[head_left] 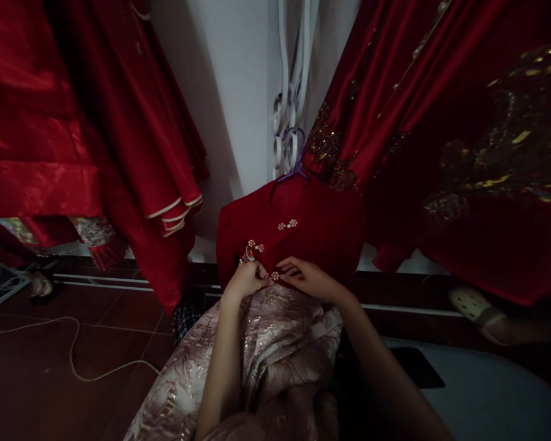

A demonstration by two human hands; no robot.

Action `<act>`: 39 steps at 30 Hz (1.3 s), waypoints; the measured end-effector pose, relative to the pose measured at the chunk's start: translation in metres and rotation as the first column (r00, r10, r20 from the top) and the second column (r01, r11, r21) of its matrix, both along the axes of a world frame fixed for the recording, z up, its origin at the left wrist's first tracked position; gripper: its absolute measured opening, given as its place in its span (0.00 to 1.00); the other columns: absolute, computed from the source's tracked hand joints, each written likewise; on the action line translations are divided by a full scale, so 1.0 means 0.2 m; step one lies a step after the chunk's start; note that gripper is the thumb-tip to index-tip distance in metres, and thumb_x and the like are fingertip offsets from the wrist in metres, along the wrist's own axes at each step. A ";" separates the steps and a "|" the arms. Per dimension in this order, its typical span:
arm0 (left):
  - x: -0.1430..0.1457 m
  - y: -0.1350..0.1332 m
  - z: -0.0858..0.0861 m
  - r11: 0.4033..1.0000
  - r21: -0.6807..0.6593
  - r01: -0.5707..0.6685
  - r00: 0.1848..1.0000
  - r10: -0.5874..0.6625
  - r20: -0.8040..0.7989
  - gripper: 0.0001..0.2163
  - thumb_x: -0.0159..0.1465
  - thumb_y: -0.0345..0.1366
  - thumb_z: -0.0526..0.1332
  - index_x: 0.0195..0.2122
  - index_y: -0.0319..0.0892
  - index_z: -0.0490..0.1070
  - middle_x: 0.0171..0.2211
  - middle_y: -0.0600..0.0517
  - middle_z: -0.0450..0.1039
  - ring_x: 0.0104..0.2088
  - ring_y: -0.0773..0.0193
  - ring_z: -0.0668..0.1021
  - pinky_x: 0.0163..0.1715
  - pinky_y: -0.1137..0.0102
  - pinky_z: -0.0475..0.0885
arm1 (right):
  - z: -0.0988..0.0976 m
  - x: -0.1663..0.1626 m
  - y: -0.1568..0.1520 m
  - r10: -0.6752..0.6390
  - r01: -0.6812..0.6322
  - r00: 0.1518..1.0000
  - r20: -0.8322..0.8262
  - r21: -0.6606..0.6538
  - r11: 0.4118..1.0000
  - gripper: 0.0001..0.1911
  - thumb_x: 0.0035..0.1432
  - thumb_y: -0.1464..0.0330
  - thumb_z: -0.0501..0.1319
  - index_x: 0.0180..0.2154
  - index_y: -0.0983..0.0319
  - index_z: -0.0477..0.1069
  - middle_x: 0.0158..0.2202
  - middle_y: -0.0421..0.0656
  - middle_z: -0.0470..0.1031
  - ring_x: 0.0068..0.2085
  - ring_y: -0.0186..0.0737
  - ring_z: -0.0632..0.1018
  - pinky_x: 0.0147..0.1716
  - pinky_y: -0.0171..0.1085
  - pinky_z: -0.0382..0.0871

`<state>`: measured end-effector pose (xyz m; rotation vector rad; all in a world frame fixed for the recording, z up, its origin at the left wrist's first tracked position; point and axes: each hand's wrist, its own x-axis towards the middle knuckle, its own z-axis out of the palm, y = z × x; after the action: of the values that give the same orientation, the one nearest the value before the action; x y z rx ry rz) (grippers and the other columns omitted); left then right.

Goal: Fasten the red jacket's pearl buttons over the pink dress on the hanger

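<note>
A dark red top (324,223) with beaded flower fastenings hangs on a purple hanger (298,171) in front of me. My left hand (248,280) is closed on the front edge of the top, beside a flower-shaped beaded button (274,276). On the other side of that button, my right hand (310,279) pinches the cloth, its other fingers loosely bent. Higher on the front sits another beaded fastening (288,225). Above my left hand lies a larger beaded ornament (251,248). Pink and gold brocade cloth (275,331) spreads below both hands; my fingertips are partly hidden.
Red garments (151,122) hang at left, and a red dress with gold sequins (505,135) hangs at right. White curled metalwork (289,104) stands behind the hanger. A cable (76,349) crosses the tiled floor. At right are a foot in a pale clog (475,309) and a dark flat object (417,367).
</note>
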<state>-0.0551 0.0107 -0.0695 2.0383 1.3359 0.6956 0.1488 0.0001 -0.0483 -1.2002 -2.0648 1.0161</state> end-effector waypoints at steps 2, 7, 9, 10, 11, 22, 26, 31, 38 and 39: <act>0.00 0.00 0.00 1.000 0.022 -0.009 0.999 0.010 -0.031 0.11 0.49 0.42 0.64 0.28 0.39 0.70 0.29 0.52 0.74 0.29 0.67 0.74 0.30 0.74 0.66 | -0.02 -0.02 0.00 -0.001 0.001 1.000 -0.014 0.000 1.000 0.15 0.53 0.62 0.59 0.43 0.61 0.68 0.40 0.46 0.73 0.41 0.36 0.74 0.41 0.39 0.70; 0.02 -0.02 0.03 0.998 0.051 -0.024 0.996 0.028 -0.079 0.12 0.49 0.44 0.64 0.27 0.40 0.71 0.29 0.51 0.74 0.30 0.66 0.74 0.29 0.74 0.65 | -0.10 -0.02 0.04 0.011 -0.014 0.998 -0.065 -0.043 0.999 0.14 0.53 0.71 0.58 0.44 0.62 0.66 0.41 0.45 0.72 0.41 0.34 0.74 0.42 0.38 0.70; 0.03 -0.02 0.03 0.998 0.063 -0.014 0.997 0.019 -0.076 0.11 0.49 0.43 0.64 0.27 0.40 0.71 0.29 0.51 0.75 0.30 0.65 0.74 0.30 0.74 0.65 | -0.14 -0.02 0.06 0.018 -0.023 0.996 -0.090 -0.054 0.998 0.15 0.52 0.73 0.57 0.44 0.62 0.65 0.40 0.45 0.72 0.40 0.34 0.74 0.42 0.37 0.70; 0.03 -0.02 0.03 0.998 0.062 -0.008 0.997 0.013 -0.074 0.10 0.50 0.41 0.63 0.27 0.40 0.71 0.29 0.51 0.75 0.30 0.65 0.75 0.29 0.74 0.65 | -0.15 -0.02 0.06 0.018 -0.024 0.995 -0.100 -0.055 0.998 0.15 0.52 0.74 0.57 0.44 0.63 0.65 0.39 0.45 0.71 0.40 0.34 0.74 0.42 0.37 0.70; 0.03 -0.01 0.02 0.998 0.055 -0.003 0.997 0.007 -0.072 0.09 0.49 0.40 0.64 0.27 0.40 0.71 0.28 0.51 0.75 0.29 0.65 0.75 0.29 0.74 0.65 | -0.17 -0.02 0.07 0.016 -0.022 0.994 -0.108 -0.055 0.998 0.14 0.52 0.74 0.57 0.44 0.63 0.65 0.39 0.44 0.71 0.40 0.34 0.74 0.42 0.37 0.70; 0.00 0.02 -0.02 0.999 0.025 0.034 0.999 -0.033 -0.036 0.07 0.47 0.36 0.65 0.26 0.40 0.71 0.27 0.52 0.75 0.29 0.65 0.75 0.29 0.74 0.66 | -0.17 -0.04 0.07 0.035 -0.040 0.992 -0.121 -0.034 0.999 0.12 0.52 0.73 0.57 0.41 0.63 0.65 0.37 0.44 0.71 0.39 0.33 0.73 0.41 0.36 0.69; 0.01 0.02 -0.03 0.999 0.035 0.029 0.999 -0.027 -0.036 0.08 0.48 0.37 0.64 0.26 0.39 0.70 0.27 0.51 0.74 0.28 0.65 0.75 0.28 0.74 0.65 | -0.16 -0.04 0.06 0.032 -0.040 0.989 -0.146 -0.051 0.998 0.12 0.52 0.72 0.58 0.41 0.63 0.66 0.37 0.44 0.71 0.38 0.33 0.73 0.40 0.36 0.69; 0.01 0.02 -0.03 1.000 0.015 0.028 0.999 -0.028 -0.021 0.06 0.49 0.36 0.63 0.25 0.39 0.70 0.27 0.50 0.75 0.28 0.65 0.75 0.28 0.74 0.65 | -0.17 -0.05 0.07 0.006 -0.020 0.986 -0.168 -0.084 0.996 0.13 0.48 0.70 0.61 0.39 0.63 0.66 0.35 0.43 0.71 0.35 0.32 0.73 0.38 0.36 0.70; 0.00 0.02 -0.03 1.000 -0.006 0.020 0.999 -0.019 0.051 0.08 0.48 0.37 0.65 0.23 0.38 0.69 0.24 0.51 0.74 0.25 0.67 0.73 0.25 0.75 0.64 | -0.19 -0.09 0.07 -0.034 0.031 0.989 -0.141 -0.021 0.999 0.10 0.49 0.72 0.59 0.37 0.63 0.66 0.33 0.42 0.72 0.34 0.32 0.73 0.37 0.34 0.70; 0.00 0.02 -0.03 1.000 -0.011 0.022 0.998 -0.021 0.066 0.09 0.48 0.38 0.66 0.23 0.38 0.70 0.24 0.51 0.74 0.25 0.67 0.73 0.25 0.75 0.64 | -0.18 -0.09 0.06 -0.035 0.034 0.991 -0.131 -0.015 0.999 0.10 0.49 0.73 0.59 0.37 0.62 0.66 0.33 0.42 0.72 0.34 0.32 0.73 0.36 0.34 0.70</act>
<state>-0.0551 0.0140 -0.0754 2.0003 1.2762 0.7369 0.1301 0.0130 -0.0852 -1.1403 -1.9330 1.0642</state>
